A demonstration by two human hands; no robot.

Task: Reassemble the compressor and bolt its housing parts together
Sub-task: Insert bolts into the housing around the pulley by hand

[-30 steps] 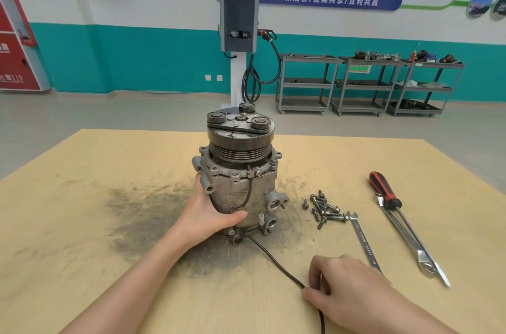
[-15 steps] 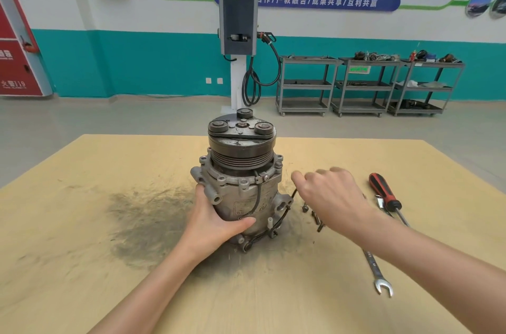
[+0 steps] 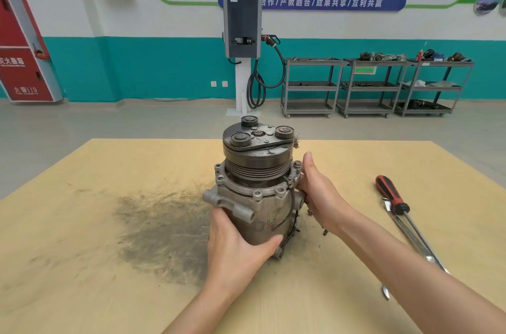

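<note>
The compressor [image 3: 257,191] stands upright, pulley end up, on the wooden table [image 3: 82,224] beside a dark grime smear [image 3: 164,229]; the left hand [image 3: 238,248] cups its lower body, thumb curled across the front; the right hand [image 3: 317,191] presses its right flank with fingers extended; a red-handled screwdriver [image 3: 394,199] lies well right.

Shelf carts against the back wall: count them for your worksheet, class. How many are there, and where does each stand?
3. The left cart, the middle cart and the right cart stand in a row against the teal wall, right of the charging post. None seems hidden.
</note>
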